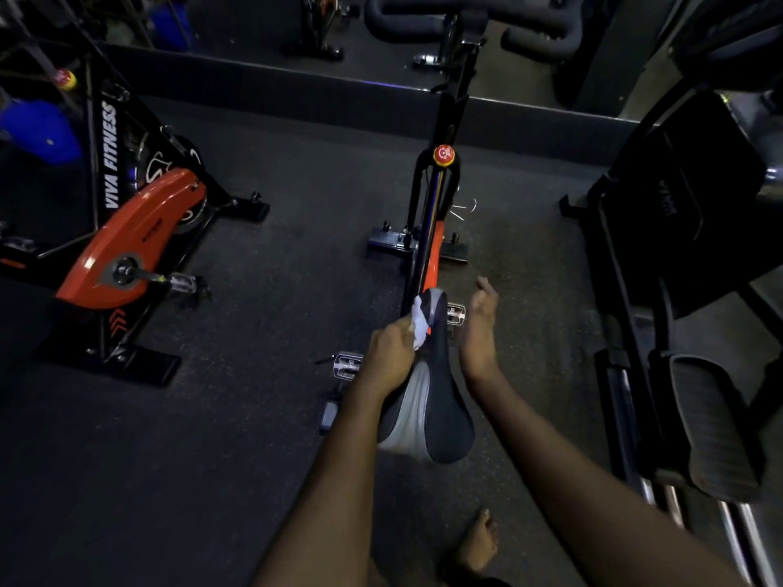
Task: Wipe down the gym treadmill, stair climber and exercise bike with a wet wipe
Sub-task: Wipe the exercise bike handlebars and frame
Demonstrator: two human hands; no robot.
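Observation:
An exercise bike with a black and orange frame stands straight ahead of me, its black and grey saddle right below my arms. My left hand grips a white wet wipe and holds it against the left side of the saddle's narrow nose. My right hand hovers just right of the saddle with straight fingers, holding nothing. A red knob tops the frame further ahead.
A second orange exercise bike marked VIVA FITNESS stands at the left. A dark machine with stepped pedals fills the right side. Silver pedals stick out beside the saddle. My bare foot rests on the dark rubber floor.

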